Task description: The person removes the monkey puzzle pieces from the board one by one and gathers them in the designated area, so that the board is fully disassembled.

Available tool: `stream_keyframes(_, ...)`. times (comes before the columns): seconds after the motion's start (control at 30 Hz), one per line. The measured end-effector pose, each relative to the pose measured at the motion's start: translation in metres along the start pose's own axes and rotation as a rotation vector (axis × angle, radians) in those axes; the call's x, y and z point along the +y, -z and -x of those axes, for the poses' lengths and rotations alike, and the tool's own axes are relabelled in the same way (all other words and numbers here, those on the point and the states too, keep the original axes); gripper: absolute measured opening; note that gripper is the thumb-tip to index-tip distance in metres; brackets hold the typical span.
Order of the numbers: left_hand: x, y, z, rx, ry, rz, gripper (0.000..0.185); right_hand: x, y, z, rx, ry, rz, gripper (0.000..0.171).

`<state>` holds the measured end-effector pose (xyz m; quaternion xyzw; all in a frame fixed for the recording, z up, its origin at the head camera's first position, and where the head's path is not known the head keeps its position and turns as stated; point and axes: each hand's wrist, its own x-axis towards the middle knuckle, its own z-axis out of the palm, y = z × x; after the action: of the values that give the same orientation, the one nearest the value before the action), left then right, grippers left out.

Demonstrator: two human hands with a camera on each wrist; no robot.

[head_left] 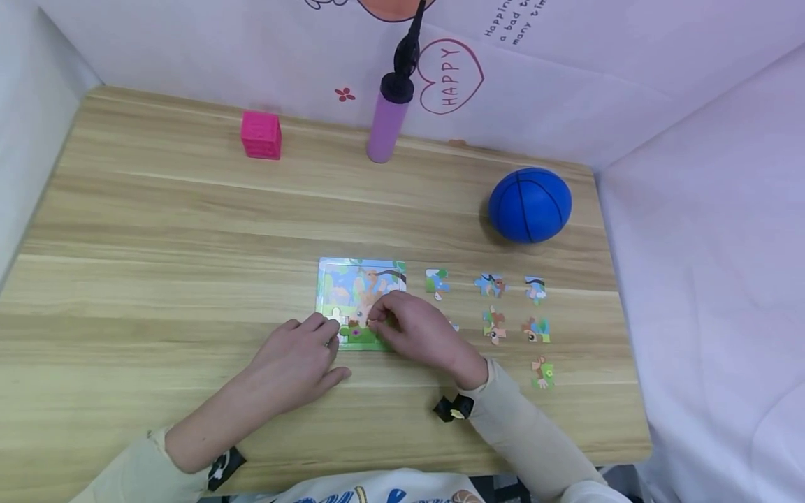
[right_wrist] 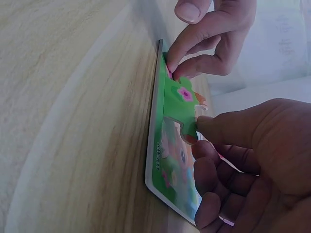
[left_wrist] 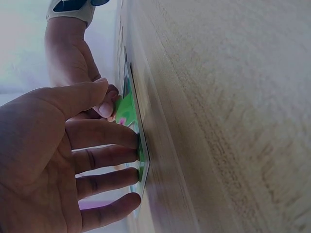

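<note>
Puzzle board (head_left: 352, 279): flat on the table (head_left: 157, 265), near the front edge, middle of the table. Partly filled, picture side up; green strip along its near edge.

Left hand (head_left: 295, 360): palm down on the table, fingers straight, their tips pressing the board's near left corner. Grasps nothing.

Right hand (head_left: 411, 328): lies over the board's near right part, fingers curled, thumb and forefinger tips pressing a piece (right_wrist: 187, 124) down into the board beside the green strip. Whether the piece is fully seated, cannot tell.

Loose pieces: seven, picture side up, in rough rows on the table right of the board, apart from one another; the nearest (head_left: 437, 281) just beside the board's far right corner, one (head_left: 542, 372) alone toward the front edge, one half hidden by the right hand.

Ball (head_left: 530, 205): blue, black lines, on the table beyond the loose pieces.

Pump (head_left: 390, 119): lilac tube, black top, upright at the back edge.

Cube (head_left: 260, 135): pink, back left of the pump, well apart from the board.

Sleeves: cream, on both forearms.
</note>
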<state>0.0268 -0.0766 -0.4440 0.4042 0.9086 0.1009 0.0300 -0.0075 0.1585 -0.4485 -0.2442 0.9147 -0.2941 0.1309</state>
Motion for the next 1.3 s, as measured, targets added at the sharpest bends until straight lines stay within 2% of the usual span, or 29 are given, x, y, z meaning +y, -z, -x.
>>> stream_keyframes(0.17,0.0,-0.002,-0.001,-0.017,0.005,0.002,0.051,0.0,0.001,0.002,-0.018,-0.04,-0.054,0.005)
stream_keyframes(0.3,0.001,-0.003,-0.001,-0.031,0.007,0.007,0.051,0.005,0.007,0.008,0.008,-0.048,-0.178,0.005)
stream_keyframes(0.5,0.001,-0.005,-0.002,-0.049,-0.004,0.018,0.051,0.027,0.036,0.046,0.062,-0.118,-0.292,0.007)
stream_keyframes(0.7,-0.001,-0.004,0.0,-0.042,0.004,0.02,0.049,0.051,0.071,0.106,0.045,-0.293,-0.293,0.009)
stream_keyframes(0.9,-0.004,-0.002,0.002,-0.061,0.027,0.02,0.048,0.091,0.076,0.156,0.029,-0.459,-0.255,0.011)
stream_keyframes(1.07,-0.004,-0.002,0.001,-0.051,0.021,0.019,0.047,0.102,0.069,0.173,0.03,-0.508,-0.248,0.011)
stream_keyframes(1.3,-0.002,-0.001,-0.003,-0.038,0.007,0.032,0.046,0.104,0.062,0.175,0.048,-0.552,-0.209,0.006)
